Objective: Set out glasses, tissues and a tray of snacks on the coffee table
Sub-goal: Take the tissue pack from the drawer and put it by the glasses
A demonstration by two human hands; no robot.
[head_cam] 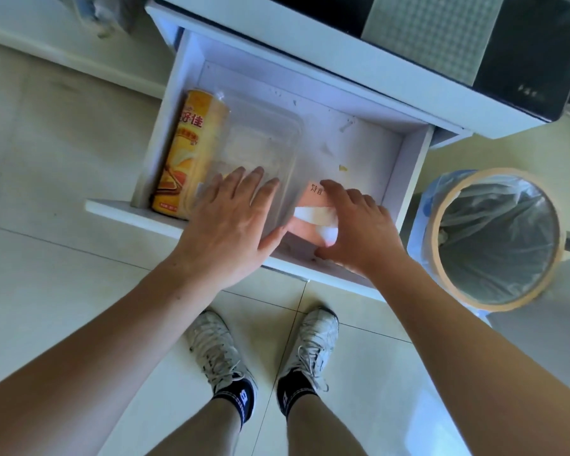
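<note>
Open drawer (405, 179): chips can (185, 153) far left. Left hand (231, 218) flat, fingers spread, on clear tray (260, 133). Right hand (356, 232) cupped around pink tissue pack (313, 205), grip unclear. Lift pack straight up, steadying tray.

bright daylight | soft shadows | slight blur | edges wide-angle bowed

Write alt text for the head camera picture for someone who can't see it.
Two bare hands reach into an open white drawer: the left hand lies flat on a clear plastic container, the right hand grips a pink tissue pack. A yellow snack can lies alongside.
</note>
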